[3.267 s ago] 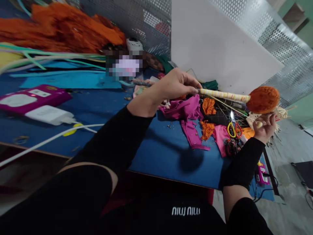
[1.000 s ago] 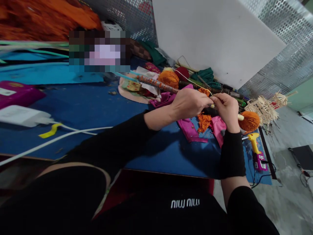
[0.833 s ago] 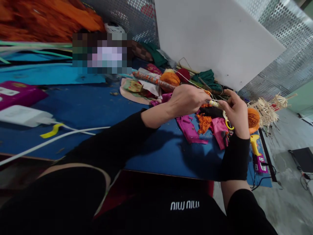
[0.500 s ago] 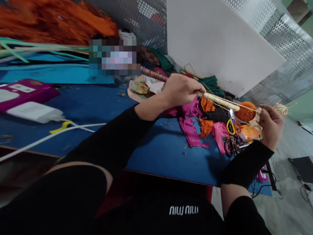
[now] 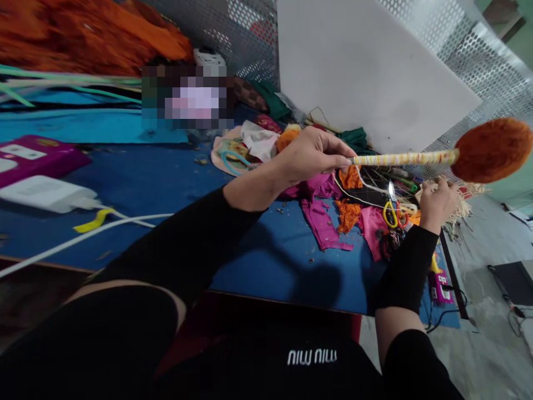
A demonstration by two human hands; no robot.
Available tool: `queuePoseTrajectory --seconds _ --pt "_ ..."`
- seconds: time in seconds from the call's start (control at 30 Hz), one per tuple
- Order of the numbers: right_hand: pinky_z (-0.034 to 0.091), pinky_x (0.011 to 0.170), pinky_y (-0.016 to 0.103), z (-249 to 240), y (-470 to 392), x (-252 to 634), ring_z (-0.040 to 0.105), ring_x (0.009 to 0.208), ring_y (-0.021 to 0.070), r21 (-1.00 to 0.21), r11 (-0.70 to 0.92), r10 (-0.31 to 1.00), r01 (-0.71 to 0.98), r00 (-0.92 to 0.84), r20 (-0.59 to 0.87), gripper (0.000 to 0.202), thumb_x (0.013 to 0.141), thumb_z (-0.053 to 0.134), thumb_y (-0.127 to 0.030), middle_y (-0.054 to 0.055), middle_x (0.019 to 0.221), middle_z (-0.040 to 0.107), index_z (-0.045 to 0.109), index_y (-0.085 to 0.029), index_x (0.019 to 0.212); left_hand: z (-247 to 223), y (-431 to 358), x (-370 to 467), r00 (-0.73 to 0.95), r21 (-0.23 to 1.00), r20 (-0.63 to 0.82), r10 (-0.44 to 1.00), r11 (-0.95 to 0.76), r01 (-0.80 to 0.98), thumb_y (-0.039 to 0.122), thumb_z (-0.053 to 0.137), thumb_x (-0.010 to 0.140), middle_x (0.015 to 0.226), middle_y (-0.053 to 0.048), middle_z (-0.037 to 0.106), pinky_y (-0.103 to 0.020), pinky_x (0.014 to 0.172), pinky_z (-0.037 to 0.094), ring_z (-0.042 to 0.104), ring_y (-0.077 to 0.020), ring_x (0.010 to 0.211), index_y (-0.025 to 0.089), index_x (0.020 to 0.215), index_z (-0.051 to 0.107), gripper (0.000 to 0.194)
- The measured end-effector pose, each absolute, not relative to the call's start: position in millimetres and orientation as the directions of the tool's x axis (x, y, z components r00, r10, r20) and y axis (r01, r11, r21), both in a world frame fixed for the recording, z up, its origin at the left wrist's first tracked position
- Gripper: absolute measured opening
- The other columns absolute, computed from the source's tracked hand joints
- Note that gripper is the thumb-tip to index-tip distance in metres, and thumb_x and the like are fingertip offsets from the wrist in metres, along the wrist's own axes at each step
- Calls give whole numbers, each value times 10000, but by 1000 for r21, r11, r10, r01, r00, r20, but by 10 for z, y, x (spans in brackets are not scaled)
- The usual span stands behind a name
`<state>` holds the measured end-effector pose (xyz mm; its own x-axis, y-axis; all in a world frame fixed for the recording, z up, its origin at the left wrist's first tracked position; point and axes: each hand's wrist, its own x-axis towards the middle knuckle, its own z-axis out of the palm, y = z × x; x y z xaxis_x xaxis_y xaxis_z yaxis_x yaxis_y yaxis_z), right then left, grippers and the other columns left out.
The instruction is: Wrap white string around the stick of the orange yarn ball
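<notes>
My left hand (image 5: 316, 155) pinches a stick (image 5: 403, 159) wrapped in whitish-yellow cord. The stick points right, nearly level, above the table. At its far end is a fuzzy orange oval head (image 5: 493, 150). From the left fingers a pale loose cord (image 5: 368, 185) sags rightward toward my right hand (image 5: 439, 201). That hand is below the orange head, fingers curled, seemingly round the cord's end; its fingertips are partly hidden. Beside it lies a bundle of straw-coloured sticks (image 5: 462, 205). Scissors (image 5: 391, 208) with yellow and red handles lie between the hands on the table.
Magenta cloth (image 5: 320, 219), orange scraps (image 5: 348, 215) and pink cloth (image 5: 370, 230) lie on the blue table (image 5: 266, 261). A white charger (image 5: 45, 193) with its cable is at left. A white board (image 5: 353, 72) leans against perforated metal. Orange fabric (image 5: 83, 36) is piled at the back left.
The wrapped stick has swung up to nearly level, its orange head now farther right and higher. The cord has gone from taut to slack. My right hand has moved left.
</notes>
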<state>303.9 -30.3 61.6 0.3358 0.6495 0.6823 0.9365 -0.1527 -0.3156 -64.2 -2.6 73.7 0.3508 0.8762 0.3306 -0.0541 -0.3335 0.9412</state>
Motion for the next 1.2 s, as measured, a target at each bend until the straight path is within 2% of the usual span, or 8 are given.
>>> queuePoseTrajectory --seconds 0.07,0.2,0.37,0.43,0.53,0.67,0.93,1.2 --pt "509 1114 583 679 -326 2781 687 1208 347 -371 -85 629 925 339 700 325 941 673 -381 191 1225 744 793 -167 1153 736 -72 -595 325 956 293 899 -263 -132 30 747 840 674 -21 722 -287 550 390 463 -87 516 175 877 875 197" --pt "548 1105 444 632 -329 2044 733 1125 232 -548 452 764 704 11 645 277 1007 615 -436 89 1151 799 771 -226 1095 684 -73 -533 321 960 272 907 -231 -161 56 773 859 623 -4 674 -260 500 356 454 -68 477 145 891 859 128" --pt "526 728 274 392 -341 1407 597 704 125 -718 517 840 466 -116 529 295 990 677 -516 -45 752 620 673 -230 915 655 -31 -511 294 953 273 916 -215 -215 130 844 846 618 -20 697 -188 451 383 495 -60 470 106 947 849 104" --pt "455 653 249 346 -365 1354 511 641 105 -684 512 805 519 -13 593 324 1015 649 -486 -60 683 540 638 -224 825 660 -6 -501 251 951 248 936 -187 -245 70 829 834 615 -16 695 -173 446 380 490 -51 466 105 915 842 89" --pt "459 677 265 324 -402 1370 555 696 118 -540 563 663 626 48 747 336 1052 601 -436 -28 730 609 655 -218 803 654 36 -469 214 953 226 950 -171 -250 9 787 831 627 -15 709 -178 463 391 486 -50 460 107 891 840 127" --pt "493 722 289 306 -447 1358 633 739 133 -307 606 508 734 -60 859 293 1107 551 -353 5 800 694 698 -214 894 606 63 -405 178 962 235 955 -204 -179 -12 745 844 651 -9 734 -185 513 420 531 -60 485 116 905 853 179" --pt "411 641 287 342 -507 1346 563 677 143 -6 560 375 829 -247 894 322 1123 506 -257 6 710 620 688 -205 862 454 94 -318 204 920 377 903 -391 30 49 761 835 855 -63 854 -222 697 559 780 -167 767 112 918 866 148" --pt "389 639 288 379 -447 1495 594 705 152 2 426 424 905 -201 883 358 1125 529 -366 32 788 653 813 -211 971 525 -119 -336 289 689 421 860 -511 514 245 757 966 1069 -60 882 -348 861 580 830 -283 1041 216 1112 885 196"
